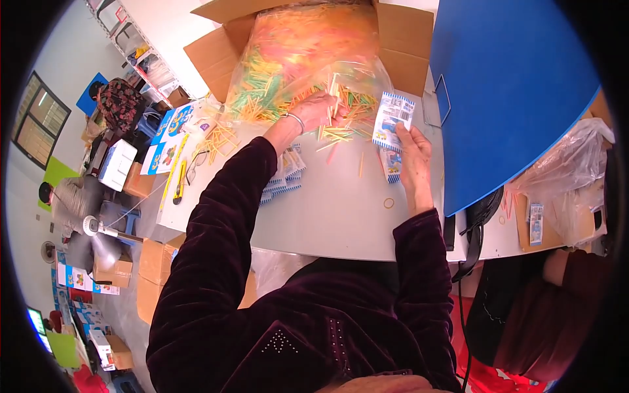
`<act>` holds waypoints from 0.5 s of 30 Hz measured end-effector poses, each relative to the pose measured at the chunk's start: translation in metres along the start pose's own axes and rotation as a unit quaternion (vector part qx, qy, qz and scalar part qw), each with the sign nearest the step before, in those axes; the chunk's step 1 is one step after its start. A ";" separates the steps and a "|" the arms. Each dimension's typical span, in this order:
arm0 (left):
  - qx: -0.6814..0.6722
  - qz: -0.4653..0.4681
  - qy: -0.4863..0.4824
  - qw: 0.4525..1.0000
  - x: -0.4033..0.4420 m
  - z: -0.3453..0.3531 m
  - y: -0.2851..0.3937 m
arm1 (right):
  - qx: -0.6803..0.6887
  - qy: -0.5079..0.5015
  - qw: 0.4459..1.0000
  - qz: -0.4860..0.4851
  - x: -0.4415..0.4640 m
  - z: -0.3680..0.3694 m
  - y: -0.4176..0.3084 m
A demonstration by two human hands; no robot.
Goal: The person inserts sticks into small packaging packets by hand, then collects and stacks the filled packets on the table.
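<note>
My left hand (313, 112), with a bracelet on its wrist, is closed around a few thin pale sticks (333, 92) that stand up from the fingers. It is at the front of a heap of similar green, yellow and orange sticks (262, 92) spilling from a plastic-lined carton. My right hand (414, 154) pinches a blue-and-white printed packet (392, 118) by its lower right corner. Another packet (392, 167) lies partly hidden below it. Beside my left forearm is a pile of similar packets (285, 173).
The open carton (406, 49) stands at the table's back. A blue panel (511, 92) borders the right side. Yellow cutter (179, 183), glasses (192, 171) and loose sticks (219, 141) lie left. A rubber band (388, 203) lies near the front. Other people (121, 108) are farther left.
</note>
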State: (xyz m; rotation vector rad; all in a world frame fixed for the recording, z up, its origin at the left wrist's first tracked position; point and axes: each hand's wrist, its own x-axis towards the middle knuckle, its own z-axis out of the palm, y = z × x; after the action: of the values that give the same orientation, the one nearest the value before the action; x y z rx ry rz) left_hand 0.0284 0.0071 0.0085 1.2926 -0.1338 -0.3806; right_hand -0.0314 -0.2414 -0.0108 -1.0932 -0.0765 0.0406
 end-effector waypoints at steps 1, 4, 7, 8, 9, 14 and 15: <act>-0.002 0.000 0.001 1.000 -0.002 0.003 -0.001 | 0.038 0.005 0.999 0.033 0.002 0.005 0.000; -0.062 -0.102 -0.134 0.984 -0.011 0.018 -0.013 | 0.083 -0.018 0.996 -0.011 0.024 0.017 0.006; -0.041 -0.154 -0.175 0.972 -0.020 0.040 -0.023 | 0.080 -0.059 0.995 -0.017 0.044 0.024 0.010; -0.057 -0.155 -0.208 0.964 -0.022 0.046 -0.028 | 0.093 -0.086 0.992 -0.020 0.046 0.024 0.013; -0.061 -0.156 -0.209 0.963 -0.023 0.052 -0.030 | 0.091 -0.084 0.992 -0.017 0.045 0.027 0.014; -0.087 -0.182 -0.222 0.954 -0.019 0.062 -0.033 | 0.111 -0.146 0.981 0.060 0.035 0.036 0.018; -0.094 -0.193 -0.221 0.951 -0.018 0.063 -0.033 | 0.113 -0.139 0.981 0.074 0.032 0.037 0.017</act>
State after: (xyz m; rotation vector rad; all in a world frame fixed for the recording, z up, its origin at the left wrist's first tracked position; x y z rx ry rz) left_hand -0.0147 -0.0514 -0.0037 1.0245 -0.2168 -0.9974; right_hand -0.0026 -0.1986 -0.0076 -0.8576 -0.2365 0.3293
